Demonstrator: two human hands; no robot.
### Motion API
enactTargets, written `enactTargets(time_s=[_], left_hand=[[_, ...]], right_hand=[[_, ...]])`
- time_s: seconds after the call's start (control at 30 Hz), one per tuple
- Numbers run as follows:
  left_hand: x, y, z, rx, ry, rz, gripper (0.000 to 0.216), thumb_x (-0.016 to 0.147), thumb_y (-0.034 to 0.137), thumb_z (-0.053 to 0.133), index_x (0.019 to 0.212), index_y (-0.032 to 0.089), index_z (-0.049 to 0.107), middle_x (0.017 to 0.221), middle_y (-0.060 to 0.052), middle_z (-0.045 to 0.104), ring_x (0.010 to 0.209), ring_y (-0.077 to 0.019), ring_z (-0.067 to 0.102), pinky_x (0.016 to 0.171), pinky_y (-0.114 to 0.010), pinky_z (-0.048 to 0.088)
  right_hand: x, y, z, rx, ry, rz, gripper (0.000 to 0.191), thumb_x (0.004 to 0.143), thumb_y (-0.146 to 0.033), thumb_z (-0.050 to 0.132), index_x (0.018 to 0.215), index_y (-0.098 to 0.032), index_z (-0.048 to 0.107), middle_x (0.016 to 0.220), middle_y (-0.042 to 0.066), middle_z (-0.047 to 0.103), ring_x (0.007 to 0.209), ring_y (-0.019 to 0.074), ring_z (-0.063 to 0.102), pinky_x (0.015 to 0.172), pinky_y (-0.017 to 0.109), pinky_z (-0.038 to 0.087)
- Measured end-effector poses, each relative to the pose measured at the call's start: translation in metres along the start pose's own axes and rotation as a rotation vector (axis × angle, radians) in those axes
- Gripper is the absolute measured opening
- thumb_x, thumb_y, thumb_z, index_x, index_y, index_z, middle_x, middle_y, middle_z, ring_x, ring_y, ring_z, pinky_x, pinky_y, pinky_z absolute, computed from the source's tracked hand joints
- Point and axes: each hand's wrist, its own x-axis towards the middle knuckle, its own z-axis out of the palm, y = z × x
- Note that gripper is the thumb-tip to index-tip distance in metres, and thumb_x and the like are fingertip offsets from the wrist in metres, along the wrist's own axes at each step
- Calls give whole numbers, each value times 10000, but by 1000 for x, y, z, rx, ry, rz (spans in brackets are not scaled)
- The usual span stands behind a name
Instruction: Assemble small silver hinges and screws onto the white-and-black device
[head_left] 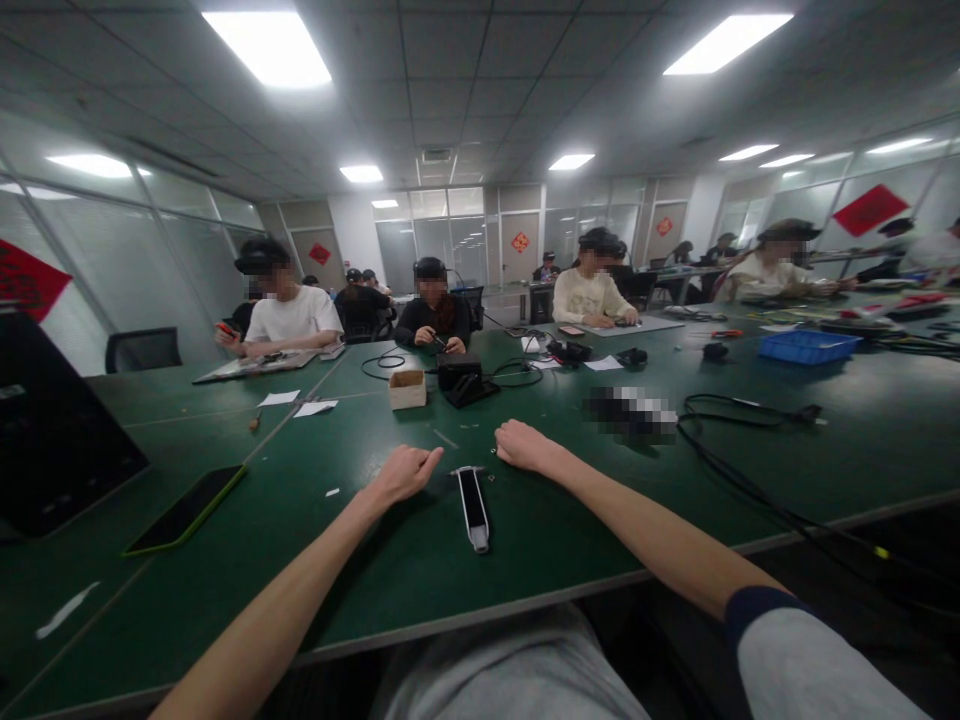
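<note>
My left hand (405, 472) rests low over the green table (555, 530), its fingers curled in and the thumb pointing right. Across from it, my right hand (523, 445) is closed, knuckles up, close to the tabletop. Whether either hand holds anything is hidden by the curled fingers. Between my forearms lies a narrow white-edged device (473, 508) with a long dark face, a wider far end and a pale near tip. Both hands are apart from it. Tiny pieces (491, 478) lie near its far end, beside my right hand.
Beyond my hands stand a small cardboard box (407, 390) and a black box-like device (459, 373). A green-edged phone (186, 508) and dark screen (56, 430) are left. Black cables (720, 470) and a blue tray (808, 346) lie right. Several people sit opposite.
</note>
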Motion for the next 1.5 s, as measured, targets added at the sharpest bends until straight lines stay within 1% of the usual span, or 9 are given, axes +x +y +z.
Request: enactTargets(time_s=[0.1, 0.2, 0.37, 0.5, 0.57, 0.8, 1.03, 1.3, 1.5], left_hand=[[-1, 1, 1, 5, -23, 14, 539, 944, 448, 244, 486, 191, 362, 454, 26, 364, 418, -104, 355, 510, -257, 225], [-3, 1, 3, 17, -56, 68, 506, 951, 443, 258, 549, 189, 432, 488, 27, 414, 449, -110, 396, 528, -243, 254], [-6, 4, 7, 103, -79, 89, 395, 946, 435, 325, 715, 199, 542, 569, 18, 517, 524, -134, 498, 528, -231, 283], [-7, 9, 6, 148, -103, 81, 282, 941, 390, 368, 874, 208, 572, 628, 8, 586, 583, -154, 568, 539, -229, 322], [-7, 11, 5, 150, -113, 78, 254, 936, 375, 383, 907, 209, 572, 639, 7, 601, 592, -158, 583, 541, -228, 333], [-7, 13, 3, 132, -119, 81, 225, 920, 353, 410, 887, 207, 578, 635, 7, 608, 598, -161, 593, 553, -230, 350], [-8, 14, 3, 137, -128, 74, 207, 904, 346, 424, 879, 201, 570, 599, 18, 574, 576, -154, 574, 545, -231, 346], [-9, 14, 2, 126, -141, 63, 187, 887, 342, 443, 904, 206, 570, 652, 8, 608, 605, -162, 594, 575, -238, 381], [-10, 14, 2, 135, -145, 35, 165, 875, 335, 467, 918, 211, 567, 637, 9, 609, 620, -173, 602, 607, -243, 391]], right_hand=[[-3, -2, -4, 13, 22, 16, 158, 866, -219, 520, 890, -93, 612, 934, 163, 631, 871, 246, 580, 735, 316, 452], [-9, -7, -10, 70, 48, 7, 126, 864, -215, 523, 868, -108, 589, 899, 141, 622, 833, 232, 575, 707, 299, 439], [-17, -17, -17, 190, 57, -35, 50, 821, -177, 573, 829, -134, 597, 835, 79, 641, 756, 167, 586, 652, 231, 417], [-20, -21, -17, 294, 68, -85, 83, 799, -159, 575, 858, -134, 629, 830, 56, 662, 738, 147, 599, 660, 221, 424], [-20, -21, -16, 337, 69, -115, 108, 786, -150, 578, 873, -139, 641, 821, 47, 668, 732, 143, 602, 678, 229, 430], [-19, -15, -8, 362, 96, -217, 134, 745, -137, 578, 853, -129, 657, 817, 58, 662, 733, 156, 580, 674, 253, 426], [-19, -14, -6, 362, 102, -259, 134, 738, -127, 574, 850, -140, 648, 806, 39, 638, 725, 146, 550, 676, 250, 415], [-23, -13, -14, 414, 28, -229, 157, 775, -161, 564, 899, -146, 659, 858, 55, 635, 768, 160, 561, 677, 260, 435], [-22, -11, -12, 385, 32, -258, 177, 803, -155, 544, 921, -144, 676, 870, 67, 655, 766, 161, 573, 705, 272, 452]])
